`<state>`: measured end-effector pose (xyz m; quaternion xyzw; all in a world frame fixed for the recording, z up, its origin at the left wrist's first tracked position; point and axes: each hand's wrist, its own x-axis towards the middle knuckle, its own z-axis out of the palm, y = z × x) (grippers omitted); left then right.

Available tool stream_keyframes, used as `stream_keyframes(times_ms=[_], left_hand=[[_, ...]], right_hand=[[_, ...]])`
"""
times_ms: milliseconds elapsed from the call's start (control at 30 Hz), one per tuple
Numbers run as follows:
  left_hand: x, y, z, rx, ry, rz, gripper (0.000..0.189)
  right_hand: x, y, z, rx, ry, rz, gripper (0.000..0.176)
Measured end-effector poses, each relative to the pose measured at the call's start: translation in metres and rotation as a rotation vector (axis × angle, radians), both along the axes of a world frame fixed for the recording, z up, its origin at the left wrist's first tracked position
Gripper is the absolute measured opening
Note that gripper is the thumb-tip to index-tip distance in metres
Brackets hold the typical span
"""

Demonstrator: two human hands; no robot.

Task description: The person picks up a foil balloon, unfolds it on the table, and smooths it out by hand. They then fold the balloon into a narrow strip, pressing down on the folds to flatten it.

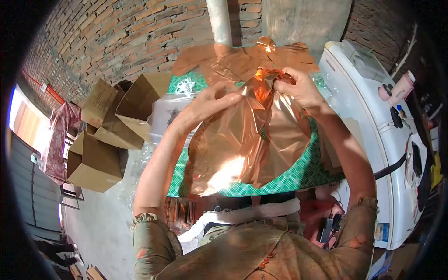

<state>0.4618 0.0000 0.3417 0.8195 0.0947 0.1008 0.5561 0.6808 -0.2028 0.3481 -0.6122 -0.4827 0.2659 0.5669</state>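
A large, shiny copper-coloured foil sheet [224, 140] hangs over the near half of the table, its top gathered and crumpled between my hands. My left hand [217, 101] is closed on the foil's upper left side, thumb pointing right. At the upper right, my right hand [301, 89] pinches the bunched part of the same foil, its fingers curled. Beyond my hands, more copper foil sheets [193, 60] lie flat on the green checked table cover [245, 190]. Part of the cover is hidden under the foil.
Open cardboard boxes [100, 163] stand on the left. Clear plastic bags [163, 114] lie at the table's left side. A white appliance [373, 116] with a pink bottle [402, 87] on it is to the right. A pale pipe [218, 23] rises behind the table, before a brick wall.
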Motion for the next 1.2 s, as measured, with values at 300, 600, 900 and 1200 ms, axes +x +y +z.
stream_keyframes(times_ms=[300, 600, 900, 1200], left_hand=[[0.018, 0.002, -0.001, -0.075, -0.101, -0.129, 0.092], [0.027, -0.006, 0.008, 0.429, 0.092, 0.130, 0.028], [-0.016, 0.115, 0.009, 0.268, -0.366, 0.564, 0.030], [-0.138, 0.227, 0.045, 0.111, -0.439, 1.103, 0.033]], right_hand=[[-0.014, 0.032, -0.022, 0.038, 0.083, -0.003, 0.025], [-0.017, 0.041, -0.025, -0.161, 0.191, 0.116, 0.047], [0.038, 0.033, -0.003, -0.129, 0.227, -0.272, 0.052], [0.215, 0.107, -0.005, 0.050, 0.370, -0.579, 0.023]])
